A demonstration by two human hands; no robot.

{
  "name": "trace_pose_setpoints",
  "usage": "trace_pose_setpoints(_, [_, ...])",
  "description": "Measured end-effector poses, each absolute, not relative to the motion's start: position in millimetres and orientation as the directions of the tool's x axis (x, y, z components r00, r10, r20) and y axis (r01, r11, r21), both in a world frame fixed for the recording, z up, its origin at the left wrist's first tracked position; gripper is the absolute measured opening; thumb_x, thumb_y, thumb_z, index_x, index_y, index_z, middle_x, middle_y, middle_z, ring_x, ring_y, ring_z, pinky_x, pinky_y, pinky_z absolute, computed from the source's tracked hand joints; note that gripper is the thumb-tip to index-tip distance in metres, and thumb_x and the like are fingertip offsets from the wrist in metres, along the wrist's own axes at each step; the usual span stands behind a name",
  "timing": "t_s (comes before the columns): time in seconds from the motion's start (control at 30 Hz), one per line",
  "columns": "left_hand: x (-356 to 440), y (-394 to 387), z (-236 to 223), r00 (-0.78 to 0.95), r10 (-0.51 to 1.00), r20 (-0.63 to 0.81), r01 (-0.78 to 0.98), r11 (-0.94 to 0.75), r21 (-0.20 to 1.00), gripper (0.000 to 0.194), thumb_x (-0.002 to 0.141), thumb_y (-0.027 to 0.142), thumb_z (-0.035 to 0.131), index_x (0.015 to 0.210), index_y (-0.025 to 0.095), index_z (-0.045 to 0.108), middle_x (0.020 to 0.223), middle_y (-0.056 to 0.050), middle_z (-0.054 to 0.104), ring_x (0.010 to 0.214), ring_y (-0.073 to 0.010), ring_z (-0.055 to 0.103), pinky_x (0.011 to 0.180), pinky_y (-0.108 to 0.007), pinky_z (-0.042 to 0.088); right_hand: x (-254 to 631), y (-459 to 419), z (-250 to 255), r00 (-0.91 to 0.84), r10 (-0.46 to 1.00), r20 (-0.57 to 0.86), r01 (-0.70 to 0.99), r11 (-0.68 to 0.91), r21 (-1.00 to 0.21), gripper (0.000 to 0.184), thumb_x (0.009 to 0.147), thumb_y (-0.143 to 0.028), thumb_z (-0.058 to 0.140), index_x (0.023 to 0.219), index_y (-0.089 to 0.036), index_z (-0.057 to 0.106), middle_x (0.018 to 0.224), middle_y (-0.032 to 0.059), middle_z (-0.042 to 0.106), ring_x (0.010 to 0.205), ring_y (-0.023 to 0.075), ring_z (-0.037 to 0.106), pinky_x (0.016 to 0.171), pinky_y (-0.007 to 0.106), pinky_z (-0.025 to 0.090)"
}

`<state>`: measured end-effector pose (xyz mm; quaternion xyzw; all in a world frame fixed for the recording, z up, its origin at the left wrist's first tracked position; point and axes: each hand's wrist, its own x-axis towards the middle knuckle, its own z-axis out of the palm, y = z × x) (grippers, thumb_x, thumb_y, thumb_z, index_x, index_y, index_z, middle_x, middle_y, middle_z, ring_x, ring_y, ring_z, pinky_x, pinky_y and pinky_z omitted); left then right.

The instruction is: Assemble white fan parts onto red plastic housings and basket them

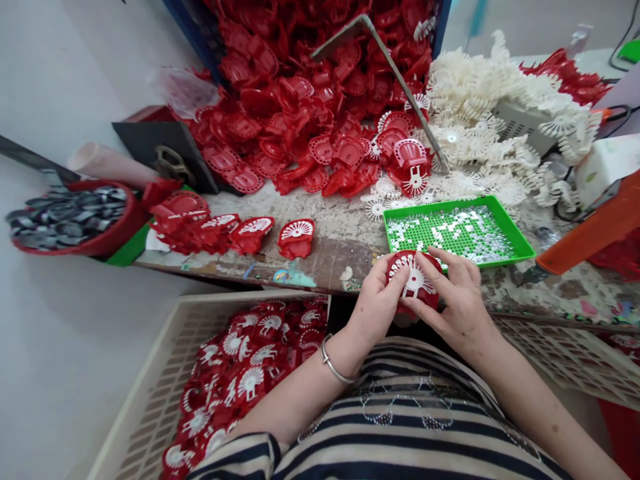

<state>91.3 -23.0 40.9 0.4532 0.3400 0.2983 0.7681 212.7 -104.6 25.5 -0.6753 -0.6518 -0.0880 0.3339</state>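
Observation:
Between my hands, just over the table's front edge, is a red plastic shell (pixel 434 268) with a white fan-shaped piece (pixel 416 280) lying on its face. My left hand (pixel 376 293) grips the shell's left side, its thumb pressed on the white piece. From the right, my right hand (pixel 457 293) holds the shell, with fingers at its top edge and the thumb near its lower part. Right behind the hands stands a green tray (pixel 525 251) with many small white and silvery bits scattered in it. The shell's underside is hidden.
Loose red shells (pixel 345 150) heap at the back, beside a pile of white fan pieces (pixel 470 87). Shells with white fans (pixel 296 237) line the table's left front. A crate (pixel 150 373) of such shells is below. An orange-handled tool (pixel 590 223) juts in at right.

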Motion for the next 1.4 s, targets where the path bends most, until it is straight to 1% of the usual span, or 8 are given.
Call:
trace_pose_setpoints(0.13, [91, -22, 41, 0.555, 0.802, -0.223, -0.146, 0.357, 0.922, 0.027, 0.082, 0.033, 0.064, 0.105, 0.018, 0.060, 0.094, -0.002, 0.066, 0.079, -0.0135, 0.060, 0.076, -0.026, 0.049, 212, -108, 25, 0.193, 0.836, 0.514, 0.881, 0.082, -0.465, 0.066, 0.090, -0.050, 0.057, 0.146, -0.021, 0.039, 0.133, 0.0181, 0.051, 0.124, 0.0321, 0.047, 0.102, 0.055, 0.040])
trace_pose_setpoints(0.23, [90, -21, 38, 0.547, 0.815, -0.192, -0.174, 0.335, 0.926, 0.026, 0.084, 0.032, 0.062, 0.105, 0.018, 0.060, 0.097, -0.003, 0.066, 0.082, -0.0140, 0.060, 0.078, -0.027, 0.049, 212, -111, 25, 0.359, 0.856, 0.371, 0.693, 0.022, -0.721, 0.075, 0.087, -0.052, 0.060, 0.149, -0.022, 0.030, 0.132, 0.0166, 0.053, 0.117, 0.0284, 0.055, 0.096, 0.050, 0.049])
trace_pose_setpoints(0.3, [90, -21, 35, 0.554, 0.811, -0.189, -0.166, 0.330, 0.929, 0.027, 0.085, 0.033, 0.061, 0.108, 0.019, 0.059, 0.098, -0.003, 0.066, 0.083, -0.0146, 0.060, 0.078, -0.027, 0.049, 212, -111, 25, 0.414, 0.886, 0.210, 0.492, -0.024, -0.870, 0.063, 0.090, -0.048, 0.058, 0.143, -0.021, 0.037, 0.125, 0.0144, 0.059, 0.106, 0.0242, 0.062, 0.090, 0.044, 0.054])
trace_pose_setpoints(0.4, [88, -21, 32, 0.549, 0.817, -0.175, -0.098, 0.272, 0.957, 0.029, 0.087, 0.036, 0.059, 0.112, 0.021, 0.059, 0.102, -0.004, 0.066, 0.091, -0.0178, 0.061, 0.083, -0.030, 0.049, 211, -106, 27, 0.411, 0.908, 0.079, 0.248, -0.028, -0.968, 0.044, 0.089, -0.045, 0.060, 0.125, -0.021, 0.050, 0.111, 0.0103, 0.066, 0.094, 0.0207, 0.067, 0.082, 0.037, 0.058])
trace_pose_setpoints(0.53, [85, -20, 33, 0.515, 0.857, -0.029, 0.030, 0.016, 0.999, 0.029, 0.089, 0.032, 0.056, 0.115, 0.021, 0.060, 0.117, -0.008, 0.063, 0.112, -0.0224, 0.056, 0.101, -0.037, 0.042, 208, -100, 28, 0.415, 0.910, 0.003, 0.031, -0.011, -0.999, 0.040, 0.084, -0.044, 0.067, 0.113, -0.021, 0.052, 0.101, 0.0067, 0.070, 0.086, 0.0180, 0.069, 0.072, 0.031, 0.060])
trace_pose_setpoints(0.67, [83, -17, 38, 0.538, 0.838, 0.090, 0.057, -0.142, 0.988, 0.037, 0.090, 0.026, 0.054, 0.127, 0.022, 0.056, 0.130, -0.009, 0.060, 0.123, -0.0224, 0.052, 0.111, -0.039, 0.034, 207, -99, 28, 0.439, 0.898, -0.044, -0.061, -0.019, -0.998, 0.042, 0.081, -0.045, 0.070, 0.112, -0.021, 0.054, 0.099, 0.0054, 0.070, 0.086, 0.0171, 0.069, 0.072, 0.030, 0.060])
trace_pose_setpoints(1.1, [76, -10, 45, 0.665, 0.743, 0.074, 0.002, -0.101, 0.995, 0.041, 0.090, 0.026, 0.055, 0.131, 0.026, 0.056, 0.136, -0.004, 0.060, 0.126, -0.0214, 0.053, 0.111, -0.036, 0.037, 208, -98, 34, 0.448, 0.889, -0.092, -0.165, -0.019, -0.986, 0.042, 0.076, -0.042, 0.077, 0.108, -0.023, 0.057, 0.097, 0.0024, 0.070, 0.083, 0.0149, 0.068, 0.071, 0.026, 0.060])
trace_pose_setpoints(1.4, [77, -13, 42, 0.682, 0.731, 0.019, -0.071, 0.039, 0.997, 0.034, 0.088, 0.023, 0.055, 0.121, 0.028, 0.060, 0.119, -0.002, 0.065, 0.101, -0.0193, 0.062, 0.092, -0.033, 0.049, 206, -99, 35, 0.433, 0.899, -0.062, -0.085, -0.028, -0.996, 0.042, 0.079, -0.045, 0.073, 0.109, -0.022, 0.055, 0.096, 0.0037, 0.071, 0.081, 0.0159, 0.069, 0.068, 0.028, 0.060])
